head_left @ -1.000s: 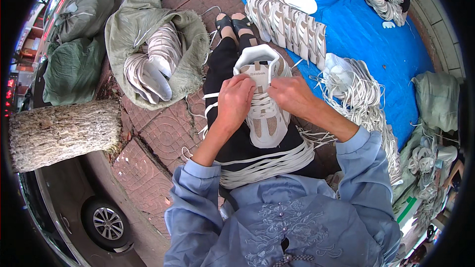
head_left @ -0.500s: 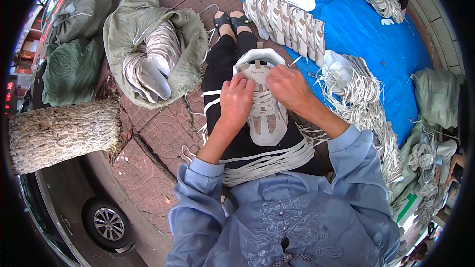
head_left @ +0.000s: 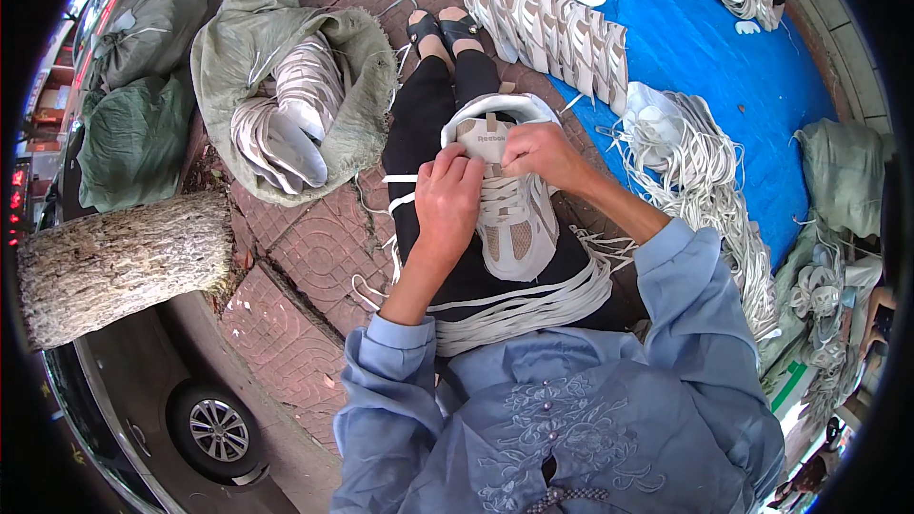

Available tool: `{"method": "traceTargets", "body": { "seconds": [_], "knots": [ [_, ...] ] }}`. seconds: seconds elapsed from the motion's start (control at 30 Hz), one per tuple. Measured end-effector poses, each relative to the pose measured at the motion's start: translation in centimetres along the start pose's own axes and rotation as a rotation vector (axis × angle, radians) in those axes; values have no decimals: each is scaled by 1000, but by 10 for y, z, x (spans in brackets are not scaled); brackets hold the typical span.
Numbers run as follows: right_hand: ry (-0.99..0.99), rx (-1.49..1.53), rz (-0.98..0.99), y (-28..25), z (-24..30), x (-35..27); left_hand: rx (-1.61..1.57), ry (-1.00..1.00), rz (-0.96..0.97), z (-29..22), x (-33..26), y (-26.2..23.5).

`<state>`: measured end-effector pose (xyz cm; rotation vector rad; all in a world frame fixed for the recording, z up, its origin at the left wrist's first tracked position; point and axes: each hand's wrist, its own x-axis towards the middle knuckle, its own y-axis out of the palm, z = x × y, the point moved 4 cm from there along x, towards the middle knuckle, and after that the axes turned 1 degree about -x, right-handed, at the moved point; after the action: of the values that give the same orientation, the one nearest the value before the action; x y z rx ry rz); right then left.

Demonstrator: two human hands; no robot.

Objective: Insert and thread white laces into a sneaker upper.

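Note:
A white and beige shoe upper (head_left: 517,246) with no sole lies across my black-trousered thighs, toe pointing toward me. White lace crosses its lower part below the beige tongue (head_left: 483,140). My left hand (head_left: 447,198) is closed at the upper's left eyelet edge, fingers curled. Closed over the tongue and top of the lacing is my right hand (head_left: 547,154). Whatever small piece of lace the fingertips pinch is hidden by the fingers. A bundle of loose white shoelaces (head_left: 533,314) drapes over my lap, near my waist.
Stacked uppers (head_left: 552,38) and a lace-covered pile (head_left: 681,157) lie on a blue tarp (head_left: 733,86) at right. An open sack (head_left: 367,86) of uppers stands on the paving to the left. Beyond are a tree trunk (head_left: 124,262), a parked car (head_left: 143,400) and green sacks (head_left: 138,148).
My right hand has moved inward from the upper's right edge over the tongue. My left hand has shifted slightly down and left. The upper stays on my lap.

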<state>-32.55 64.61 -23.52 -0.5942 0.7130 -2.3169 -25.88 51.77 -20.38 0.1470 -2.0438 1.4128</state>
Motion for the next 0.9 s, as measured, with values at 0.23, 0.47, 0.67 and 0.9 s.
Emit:
{"method": "traceTargets", "body": {
  "seconds": [0.23, 0.47, 0.67, 0.9],
  "knots": [
    [-84, -383, 6, -2, 19, 11, -15, -44, -14, 3, -2, -3],
    [-119, 213, 158, -2, 4, 22, -49, -74, -21, 6, -6, -4],
    [-104, -187, -4, -6, 16, 21, -63, -76, -43, 6, -1, -2],
    [14, -524, -10, -4, 34, 10, -35, -72, -1, 1, -2, 1]
  ]
}}
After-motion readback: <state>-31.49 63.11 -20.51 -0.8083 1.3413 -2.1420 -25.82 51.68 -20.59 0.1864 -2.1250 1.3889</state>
